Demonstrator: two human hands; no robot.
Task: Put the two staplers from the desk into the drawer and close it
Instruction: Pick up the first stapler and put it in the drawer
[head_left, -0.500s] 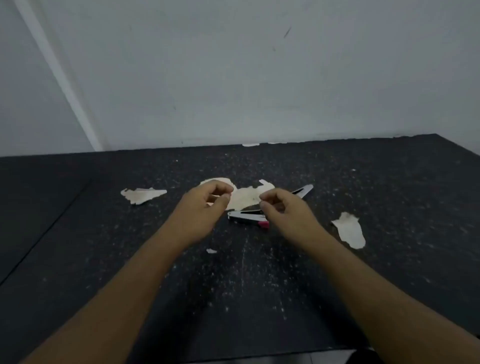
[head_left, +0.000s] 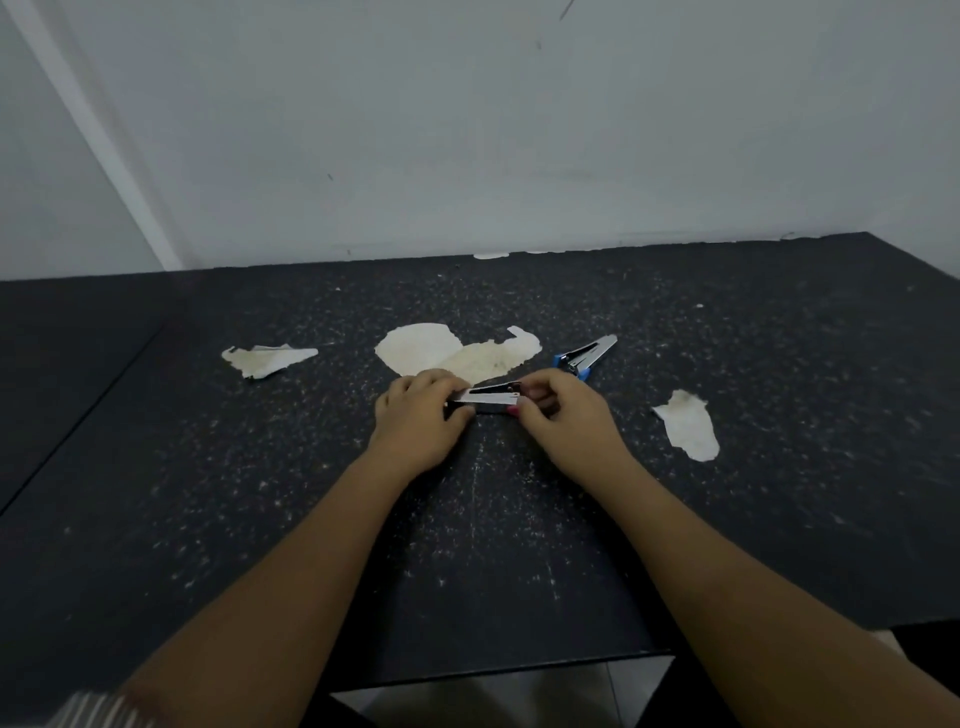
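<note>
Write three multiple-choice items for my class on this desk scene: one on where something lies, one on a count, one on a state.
1. Where does the blue stapler lie?
A. beyond the right hand, on the desk
B. under the left forearm
C. on the floor

2. How many staplers show?
A. one
B. two
C. four

3. How is the red stapler held?
A. by the left hand alone
B. untouched
C. by both hands, one at each end

Answers:
1 A: it rests on the dark top just past the right hand, apart from it.
2 B: one blue-ended, one red-ended, nothing more.
3 C: fingers of each hand close on an end of it.
</note>
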